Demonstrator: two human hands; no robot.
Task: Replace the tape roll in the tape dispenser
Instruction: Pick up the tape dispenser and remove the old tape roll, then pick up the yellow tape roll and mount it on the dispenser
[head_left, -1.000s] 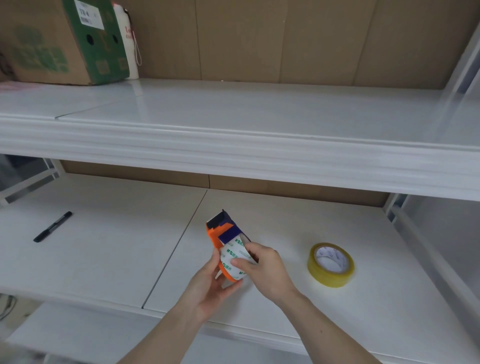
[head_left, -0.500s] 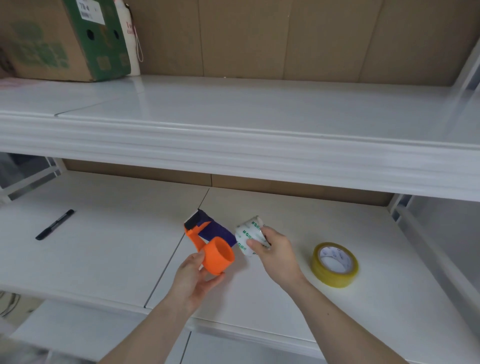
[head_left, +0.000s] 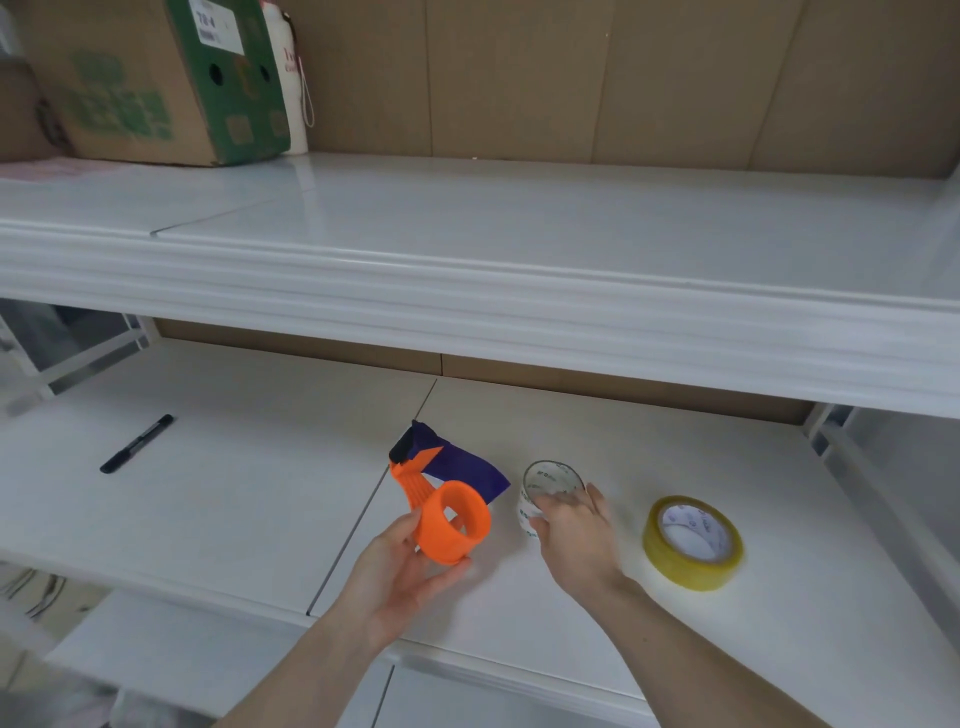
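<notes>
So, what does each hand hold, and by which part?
Left hand holds the orange tape dispenser by its round hub. Right hand holds the empty tape core by its side.

Both bare forearms reach in from the near edge of the lower shelf. The left hand (head_left: 400, 566) is turned palm up, its fingers (head_left: 447, 569) cupped beneath the orange hub of the tape dispenser (head_left: 453, 522), thumb pressed on the hub's near-left rim. The right hand (head_left: 576, 540) lies palm down, wrist bent, its fingers wrapped over the empty roll (head_left: 550, 480).
</notes>
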